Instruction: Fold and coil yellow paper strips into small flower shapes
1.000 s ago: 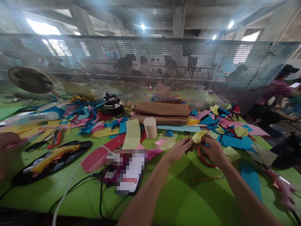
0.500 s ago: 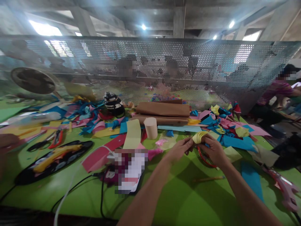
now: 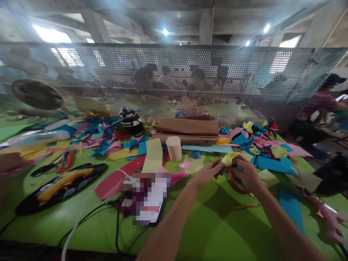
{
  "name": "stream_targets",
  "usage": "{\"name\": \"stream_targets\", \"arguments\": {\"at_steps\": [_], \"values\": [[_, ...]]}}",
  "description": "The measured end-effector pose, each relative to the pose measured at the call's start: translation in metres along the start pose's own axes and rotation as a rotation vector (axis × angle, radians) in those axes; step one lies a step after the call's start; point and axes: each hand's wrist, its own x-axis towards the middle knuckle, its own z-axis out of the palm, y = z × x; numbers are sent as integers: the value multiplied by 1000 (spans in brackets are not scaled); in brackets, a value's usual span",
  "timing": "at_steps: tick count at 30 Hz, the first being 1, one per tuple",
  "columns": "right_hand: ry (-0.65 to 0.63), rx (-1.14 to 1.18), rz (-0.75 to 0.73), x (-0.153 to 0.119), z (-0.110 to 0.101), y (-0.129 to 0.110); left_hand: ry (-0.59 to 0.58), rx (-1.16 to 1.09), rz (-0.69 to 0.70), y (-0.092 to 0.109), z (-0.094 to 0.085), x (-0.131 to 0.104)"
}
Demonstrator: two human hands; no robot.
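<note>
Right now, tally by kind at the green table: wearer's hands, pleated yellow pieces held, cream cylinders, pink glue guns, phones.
Hands: 2, left hand, right hand
Pleated yellow piece: 1
Cream cylinder: 1
Pink glue gun: 1
Phone: 1
Total: 6

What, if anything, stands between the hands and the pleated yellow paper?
Nothing visible: the left hand and the right hand both have their fingers on the pleated yellow paper, held above the green tabletop.

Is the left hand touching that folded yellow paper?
Touching: in the head view, the left hand holds the left edge of the folded yellow paper, with no gap visible.
</note>
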Motion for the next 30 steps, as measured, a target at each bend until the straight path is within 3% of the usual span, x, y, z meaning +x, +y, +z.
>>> {"name": "stream_targets", "arguments": {"at_steps": [6,15,30], "values": [[-9,-81,1,-2,3,6,62,47,72,0,2,2],[-17,-81,-13,-4,8,5,145,101,24,-6,7,3],[-65,-135,-39,-5,9,6,180,167,32,-12,8,2]]}}
